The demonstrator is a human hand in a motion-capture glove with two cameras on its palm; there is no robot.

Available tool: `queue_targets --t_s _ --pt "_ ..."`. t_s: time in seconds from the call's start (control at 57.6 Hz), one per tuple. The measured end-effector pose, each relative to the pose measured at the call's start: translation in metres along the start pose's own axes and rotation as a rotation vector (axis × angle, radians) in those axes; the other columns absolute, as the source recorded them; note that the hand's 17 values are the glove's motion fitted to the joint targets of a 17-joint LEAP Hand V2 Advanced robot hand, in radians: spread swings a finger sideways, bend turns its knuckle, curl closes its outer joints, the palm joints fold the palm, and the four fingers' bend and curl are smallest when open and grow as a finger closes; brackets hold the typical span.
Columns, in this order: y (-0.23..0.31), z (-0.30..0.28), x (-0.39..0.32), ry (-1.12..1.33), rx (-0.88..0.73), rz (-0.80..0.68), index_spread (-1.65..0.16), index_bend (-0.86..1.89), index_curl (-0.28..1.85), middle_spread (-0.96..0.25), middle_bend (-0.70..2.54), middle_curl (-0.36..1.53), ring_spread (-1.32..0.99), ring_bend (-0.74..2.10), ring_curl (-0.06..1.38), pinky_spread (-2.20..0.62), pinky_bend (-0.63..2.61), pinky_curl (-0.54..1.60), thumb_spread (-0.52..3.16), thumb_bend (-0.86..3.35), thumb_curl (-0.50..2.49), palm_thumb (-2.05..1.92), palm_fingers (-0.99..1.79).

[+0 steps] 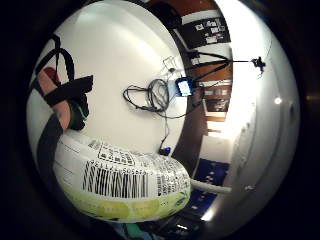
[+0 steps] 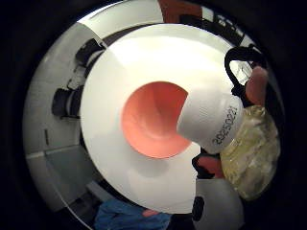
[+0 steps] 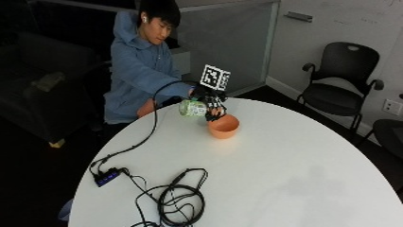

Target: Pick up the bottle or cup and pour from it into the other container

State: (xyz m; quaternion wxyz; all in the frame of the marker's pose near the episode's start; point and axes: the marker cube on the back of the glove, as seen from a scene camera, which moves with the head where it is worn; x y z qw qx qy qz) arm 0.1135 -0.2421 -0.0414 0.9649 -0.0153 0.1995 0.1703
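I've got the right hand [image 3: 211, 105] wrapped round the bottle [image 3: 193, 108], tipped w/ white cap [image 2: 210, 120] over the orange bowl [image 3: 223, 126]. Risk: cap looks on, so nothing pours; overshoot spills onto worktop [image 3: 283, 165].

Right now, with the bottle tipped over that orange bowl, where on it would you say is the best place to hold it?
Around the labelled middle of the bottle, coming from its side, as the gloved right hand does now. The body is round and wide enough for fingers to wrap. That keeps the white cap end free above the orange bowl, so nothing blocks the mouth, I'd judge.
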Motion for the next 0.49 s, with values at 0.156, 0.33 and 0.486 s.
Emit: queue_targets --t_s 0.156,0.33,0.486 --pt "-0.008 -0.001 -0.018 0.216 -0.048 -0.044 -0.11 0.18 0.47 -0.05 0.36 0.51 -0.17 0.50 0.46 -0.17 0.60 0.38 0.27 -0.04 0.69 0.97 1.25" --pt "-0.012 0.000 -0.032 0.283 -0.081 -0.054 -0.11 0.17 0.47 -0.05 0.36 0.51 -0.17 0.50 0.46 -0.18 0.60 0.38 0.27 -0.04 0.70 0.96 1.25" --pt "-0.016 0.001 -0.027 0.262 -0.080 -0.013 -0.11 0.17 0.47 -0.05 0.35 0.51 -0.17 0.50 0.46 -0.18 0.60 0.38 0.27 -0.04 0.70 0.95 1.25"
